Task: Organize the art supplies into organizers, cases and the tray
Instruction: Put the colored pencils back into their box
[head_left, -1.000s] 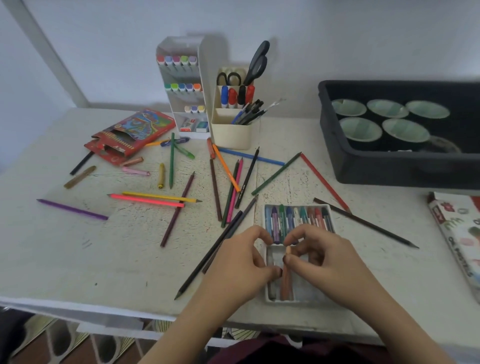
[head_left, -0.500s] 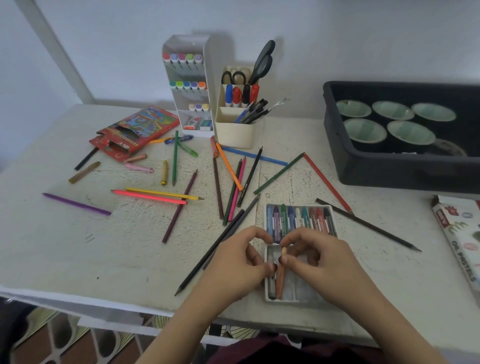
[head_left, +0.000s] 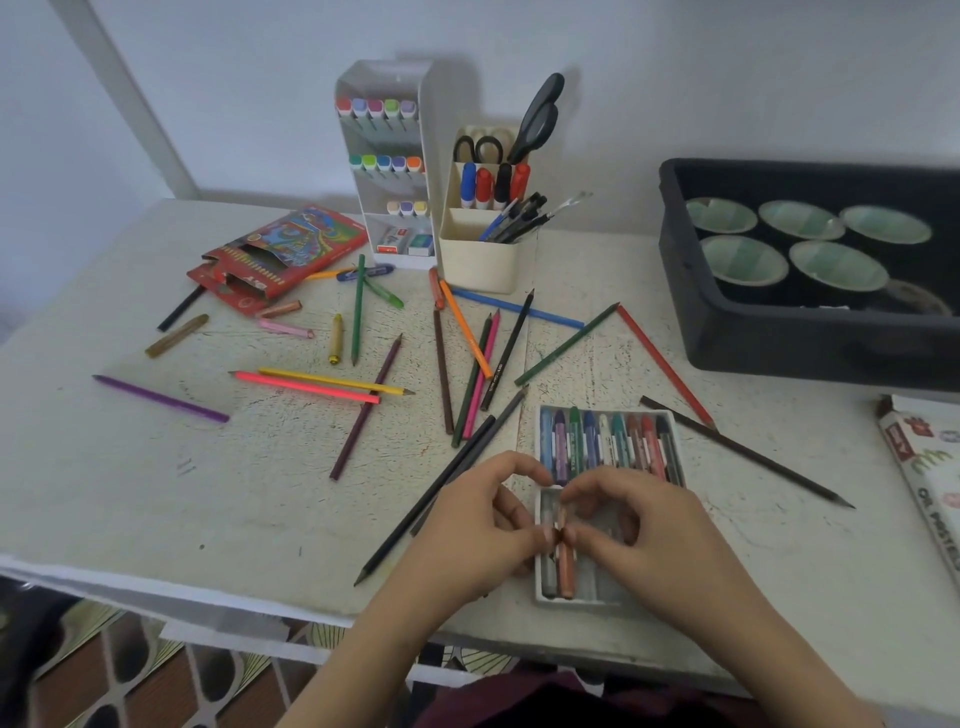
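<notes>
Left hand (head_left: 483, 525) and right hand (head_left: 639, 535) both pinch upper end of brown pastel (head_left: 565, 571). It lies in near-left slot of white case (head_left: 587, 601). Likely light, waxy, snaps easily: hold mid-barrel, press gently. Loose pencils (head_left: 306, 387) beyond.

**Colours on the speckled white table (head_left: 156, 493)**

The brown oil pastel (head_left: 566, 571) lies in a white pastel case (head_left: 587, 601). Nearby are a purple pencil (head_left: 161, 399), a pink pencil (head_left: 306, 387) and a yellow pencil (head_left: 332, 381). The pencil box (head_left: 283, 252) is red with multicoloured swirls. The bin (head_left: 779, 343) is black and its cups (head_left: 745, 260) are pale green.
</notes>
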